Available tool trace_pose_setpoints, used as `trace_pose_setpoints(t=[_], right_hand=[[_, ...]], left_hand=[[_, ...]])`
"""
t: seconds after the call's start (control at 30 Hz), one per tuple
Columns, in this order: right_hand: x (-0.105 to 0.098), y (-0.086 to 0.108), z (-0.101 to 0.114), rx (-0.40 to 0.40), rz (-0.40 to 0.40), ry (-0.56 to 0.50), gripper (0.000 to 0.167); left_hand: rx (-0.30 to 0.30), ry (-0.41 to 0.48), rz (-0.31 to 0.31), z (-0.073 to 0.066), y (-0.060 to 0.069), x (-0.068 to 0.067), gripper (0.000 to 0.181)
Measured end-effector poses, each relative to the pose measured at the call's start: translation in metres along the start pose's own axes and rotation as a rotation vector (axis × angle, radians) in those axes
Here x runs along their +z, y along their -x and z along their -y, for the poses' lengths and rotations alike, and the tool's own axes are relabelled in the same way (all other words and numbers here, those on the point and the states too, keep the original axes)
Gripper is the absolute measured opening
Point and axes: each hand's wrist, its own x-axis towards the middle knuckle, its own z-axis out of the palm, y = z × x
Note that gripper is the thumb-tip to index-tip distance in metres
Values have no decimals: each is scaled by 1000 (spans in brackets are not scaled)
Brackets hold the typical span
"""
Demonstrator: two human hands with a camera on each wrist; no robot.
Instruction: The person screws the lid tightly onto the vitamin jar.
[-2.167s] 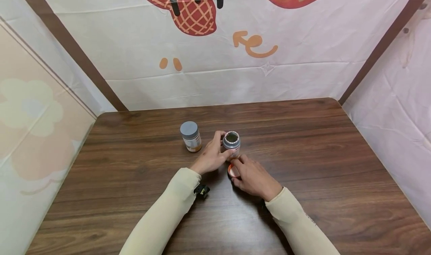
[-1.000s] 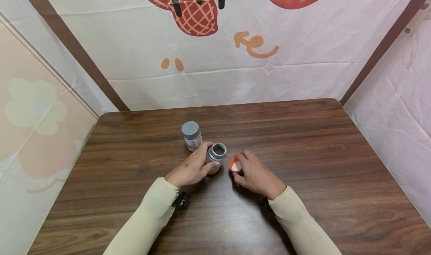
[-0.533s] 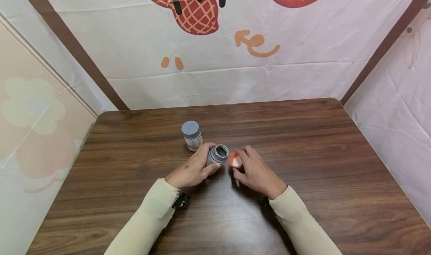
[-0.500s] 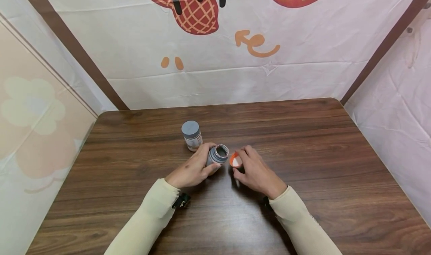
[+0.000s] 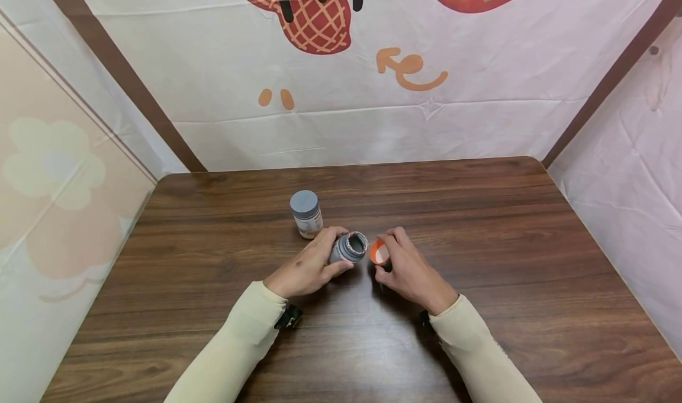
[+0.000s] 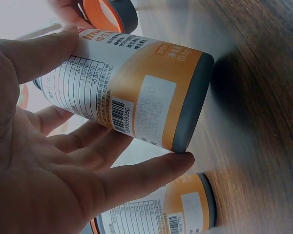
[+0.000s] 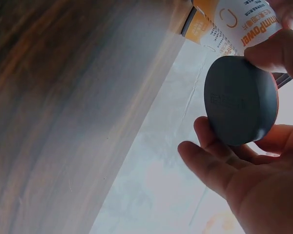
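My left hand grips an uncapped supplement bottle, its mouth tilted toward the right hand. In the left wrist view the bottle shows an orange and white label with a barcode and a dark base, raised off the table. My right hand pinches the bottle's cap by its edge, the orange inside facing the bottle mouth with a small gap between. In the right wrist view the cap shows its dark grey outer top. What lies inside the bottle is too dark to tell.
A second, capped bottle stands upright on the wooden table, just beyond the left hand. A white printed cloth hangs behind the table's far edge.
The left hand has brought the bottle left and nearer, then tilted its mouth rightward. The right hand has raised the cap and turned its inside toward the bottle. The second bottle stays put.
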Motion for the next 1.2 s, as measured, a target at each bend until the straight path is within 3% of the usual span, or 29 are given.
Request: trace_pose_setpoints(t=[0.3,0.77,1.2], right_hand=[[-2,-1,-1,-46,-42,-28,57],[-10,-2,0,-109,-108,-53,59],[-11,-5,6,-269,-154,-86,63]], left_hand=[[-19,12,22,-3,-1,-1,50],[13,5,17,-3,-1,0,49],[31,-31,23,-3,-2,3,50]])
